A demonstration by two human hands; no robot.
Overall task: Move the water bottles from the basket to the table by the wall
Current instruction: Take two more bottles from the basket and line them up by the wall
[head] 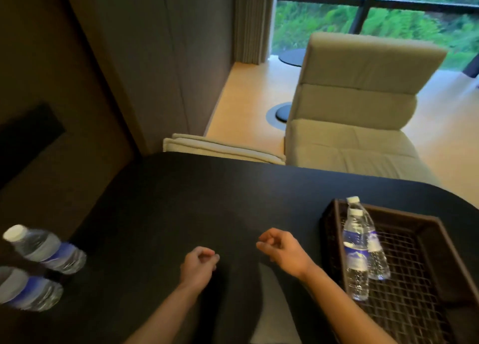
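A dark wire basket (414, 221) sits at the right end of the black table (207, 201). Two clear water bottles with blue labels stand upright in it: a near bottle (356, 253) and a far bottle (373, 242) just behind it. Two more bottles stand at the table's left side by the wall, an upper bottle (46, 250) and a lower bottle (28, 289) cut by the frame edge. My left hand (198, 264) hovers over the table's middle with fingers curled and nothing in it. My right hand (281, 250), also loosely curled and holding nothing, is left of the basket.
A beige padded chair (357, 105) stands beyond the table's far edge, with a folded beige cushion (223, 147) to its left. A dark wall panel (64, 97) runs along the left. A window with greenery is at the back right.
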